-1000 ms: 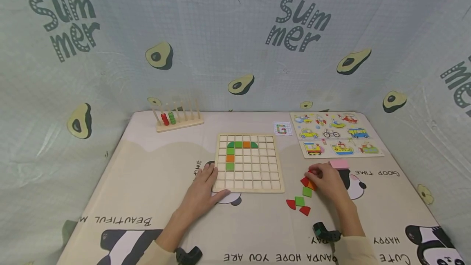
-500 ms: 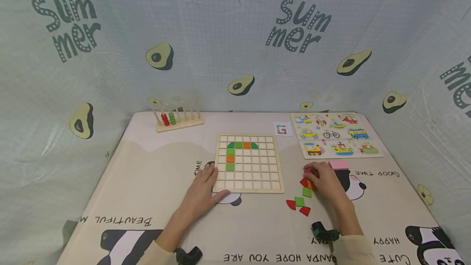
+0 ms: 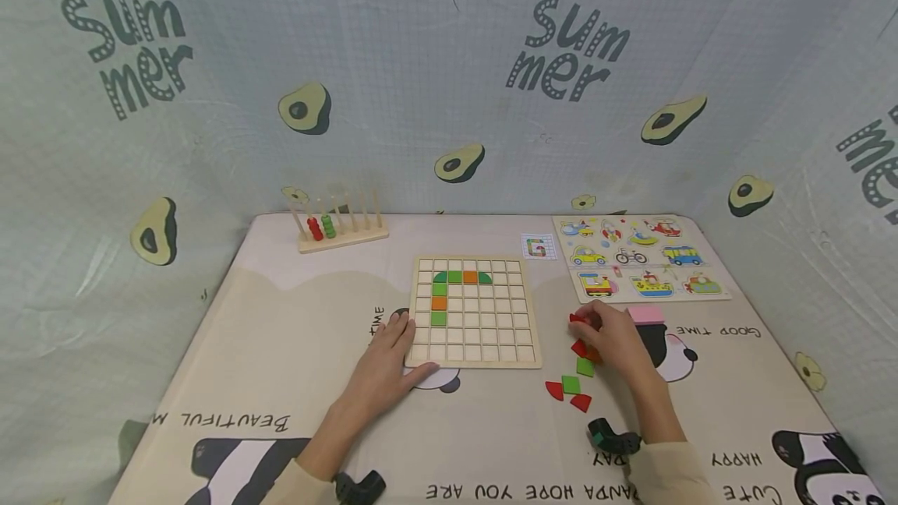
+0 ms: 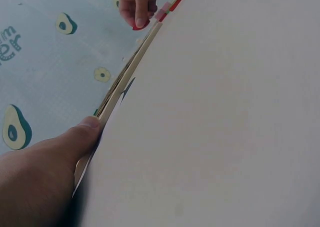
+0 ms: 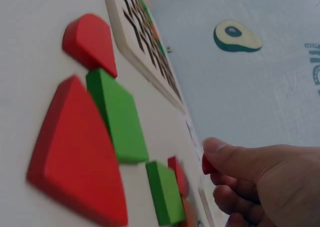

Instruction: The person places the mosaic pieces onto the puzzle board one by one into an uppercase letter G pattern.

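Note:
My right hand [image 3: 616, 340] pinches a small red wooden block [image 5: 207, 165] between thumb and fingers, held just above the loose blocks; its full shape is hidden by the fingertips. Flat against the left edge of the wooden grid board [image 3: 486, 333] lies my left hand [image 3: 382, 358], its thumb [image 4: 90, 122] at the near edge. Set in the grid are green and orange blocks, with a green rounded corner block [image 3: 485, 277] ending the top row. Below the right hand lie a green square block [image 3: 585, 367], another green square [image 3: 571, 385] and red quarter-round blocks [image 3: 554, 390].
Behind the board lies a small pattern card [image 3: 539, 246]. A vehicle picture puzzle [image 3: 652, 263] covers the back right, and a pink block [image 3: 645, 313] sits beyond the right hand. At the back left stands a peg rack [image 3: 344, 238] with red and green beads.
My right hand has lifted a red block from the loose blocks and moved slightly left and away from me. My left hand has stayed put on the board's edge.

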Tool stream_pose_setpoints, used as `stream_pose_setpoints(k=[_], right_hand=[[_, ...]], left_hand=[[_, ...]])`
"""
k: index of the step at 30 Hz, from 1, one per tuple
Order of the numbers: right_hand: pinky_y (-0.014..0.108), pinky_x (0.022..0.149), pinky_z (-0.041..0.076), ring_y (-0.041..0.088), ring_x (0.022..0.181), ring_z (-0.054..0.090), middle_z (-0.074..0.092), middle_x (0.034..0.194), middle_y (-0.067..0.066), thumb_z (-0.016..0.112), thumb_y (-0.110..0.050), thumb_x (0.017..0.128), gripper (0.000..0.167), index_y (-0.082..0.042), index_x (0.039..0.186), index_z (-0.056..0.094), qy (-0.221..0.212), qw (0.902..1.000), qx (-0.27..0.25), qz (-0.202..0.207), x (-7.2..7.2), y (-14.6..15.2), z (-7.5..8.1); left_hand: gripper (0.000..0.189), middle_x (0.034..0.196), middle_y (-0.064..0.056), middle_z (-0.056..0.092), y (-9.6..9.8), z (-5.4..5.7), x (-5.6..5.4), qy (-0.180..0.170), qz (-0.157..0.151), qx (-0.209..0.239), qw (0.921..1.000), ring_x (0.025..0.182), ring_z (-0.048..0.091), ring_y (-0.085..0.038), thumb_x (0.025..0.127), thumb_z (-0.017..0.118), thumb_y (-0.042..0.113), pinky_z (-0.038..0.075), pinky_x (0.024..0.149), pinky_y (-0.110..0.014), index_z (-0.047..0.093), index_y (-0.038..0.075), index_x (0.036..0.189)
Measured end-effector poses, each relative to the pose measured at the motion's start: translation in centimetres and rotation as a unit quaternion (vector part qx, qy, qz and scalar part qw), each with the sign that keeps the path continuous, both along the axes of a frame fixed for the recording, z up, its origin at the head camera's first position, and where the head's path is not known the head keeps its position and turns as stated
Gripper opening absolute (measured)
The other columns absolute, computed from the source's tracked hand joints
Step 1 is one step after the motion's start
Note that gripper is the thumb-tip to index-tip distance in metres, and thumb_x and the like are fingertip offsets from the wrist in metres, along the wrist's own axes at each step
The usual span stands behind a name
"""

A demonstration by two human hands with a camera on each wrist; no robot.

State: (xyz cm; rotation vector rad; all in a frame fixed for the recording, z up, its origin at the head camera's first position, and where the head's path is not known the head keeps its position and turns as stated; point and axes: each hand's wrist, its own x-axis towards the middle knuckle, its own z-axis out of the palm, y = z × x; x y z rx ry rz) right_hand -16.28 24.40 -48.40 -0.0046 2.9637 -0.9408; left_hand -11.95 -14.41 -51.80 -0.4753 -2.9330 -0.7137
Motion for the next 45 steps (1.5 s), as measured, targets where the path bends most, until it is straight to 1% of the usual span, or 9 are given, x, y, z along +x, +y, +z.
stream_pose_setpoints(k=[6, 7, 13, 16, 20, 24, 29, 37, 45], right_hand=[[0.023, 0.073, 0.05, 0.019, 0.085, 0.057, 0.069, 0.097, 0.006, 0.07, -0.024, 0.095, 0.022, -0.011, 0.112, 0.067, 0.003, 0.9999, -0.006, 0.011, -0.3, -1.4, 0.7], [0.022, 0.07, 0.052, 0.019, 0.085, 0.057, 0.07, 0.098, 0.006, 0.07, -0.024, 0.095, 0.022, -0.01, 0.113, 0.067, 0.004, 0.9999, -0.008, 0.014, -0.4, -1.6, 0.8], [0.021, 0.064, 0.052, 0.018, 0.082, 0.058, 0.071, 0.099, 0.006, 0.068, -0.023, 0.096, 0.023, -0.008, 0.114, 0.069, 0.034, 0.9986, -0.013, 0.039, -0.7, -3.2, 1.1], [0.021, 0.066, 0.053, 0.017, 0.083, 0.058, 0.071, 0.1, 0.006, 0.067, -0.022, 0.096, 0.023, -0.007, 0.115, 0.069, 0.046, 0.9976, -0.012, 0.05, -0.8, -4.0, 1.3], [0.023, 0.074, 0.054, 0.017, 0.085, 0.058, 0.071, 0.102, 0.006, 0.067, -0.02, 0.096, 0.023, -0.007, 0.115, 0.069, 0.052, 0.9967, -0.017, 0.061, -1.1, -5.2, 1.4], [0.024, 0.075, 0.054, 0.016, 0.084, 0.058, 0.071, 0.1, 0.005, 0.069, -0.018, 0.095, 0.022, -0.006, 0.113, 0.07, 0.059, 0.9952, -0.02, 0.075, -1.3, -6.3, 1.5], [0.02, 0.07, 0.052, 0.015, 0.082, 0.057, 0.069, 0.096, 0.004, 0.07, -0.017, 0.094, 0.019, -0.006, 0.11, 0.071, 0.07, 0.9924, -0.026, 0.098, -1.6, -7.7, 1.7], [0.021, 0.068, 0.051, 0.013, 0.08, 0.056, 0.068, 0.094, 0.003, 0.07, -0.016, 0.095, 0.014, -0.008, 0.106, 0.071, 0.08, 0.9878, -0.043, 0.127, -1.9, -10.1, 1.8], [0.019, 0.069, 0.052, 0.013, 0.081, 0.056, 0.066, 0.091, 0.001, 0.071, -0.015, 0.094, 0.012, -0.009, 0.104, 0.069, 0.078, 0.986, -0.054, 0.137, -1.8, -12.3, 1.3]], left_hand=[[0.089, 0.16, -0.019, 0.037, 0.0, -0.1, 0.0, 0.0, 0.0, 0.0, 1.0, 0.151, 0.031, -0.037, 0.089, 0.066, 0.059, 0.026, 0.125, -0.05, 0.043, -0.003, 0.149], [0.089, 0.16, -0.019, 0.037, 0.0, -0.2, 0.0, -0.001, 0.0, 0.0, 1.0, 0.151, 0.031, -0.037, 0.089, 0.066, 0.059, 0.026, 0.126, -0.05, 0.043, -0.003, 0.149], [0.089, 0.159, -0.019, 0.038, 0.0, -0.3, 0.0, 0.008, 0.0, -0.001, 1.0, 0.15, 0.032, -0.037, 0.089, 0.066, 0.059, 0.027, 0.125, -0.05, 0.044, -0.003, 0.148], [0.088, 0.159, -0.02, 0.039, 0.0, -0.2, -0.1, 0.014, -0.001, 0.0, 0.9999, 0.15, 0.033, -0.038, 0.088, 0.067, 0.058, 0.028, 0.125, -0.05, 0.045, -0.004, 0.147], [0.088, 0.158, -0.021, 0.039, 0.0, -0.2, -0.1, 0.017, -0.003, 0.0, 0.9999, 0.15, 0.034, -0.038, 0.088, 0.068, 0.057, 0.028, 0.124, -0.051, 0.045, -0.005, 0.147], [0.088, 0.159, -0.021, 0.039, -0.1, -0.1, 0.0, 0.012, -0.003, -0.002, 0.9999, 0.15, 0.033, -0.038, 0.089, 0.067, 0.057, 0.028, 0.125, -0.051, 0.044, -0.005, 0.148], [0.089, 0.159, -0.02, 0.038, 0.0, -0.1, 0.0, 0.003, -0.001, -0.006, 1.0, 0.15, 0.032, -0.037, 0.089, 0.067, 0.058, 0.027, 0.125, -0.05, 0.043, -0.004, 0.148], [0.09, 0.159, -0.02, 0.038, 0.0, -0.1, 0.0, 0.004, -0.001, -0.012, 0.9999, 0.15, 0.032, -0.037, 0.089, 0.066, 0.058, 0.027, 0.125, -0.05, 0.043, -0.004, 0.149], [0.089, 0.16, -0.019, 0.037, 0.0, 0.0, 0.0, -0.004, 0.0, -0.013, 0.9999, 0.151, 0.031, -0.036, 0.089, 0.066, 0.059, 0.025, 0.126, -0.049, 0.042, -0.002, 0.15]])
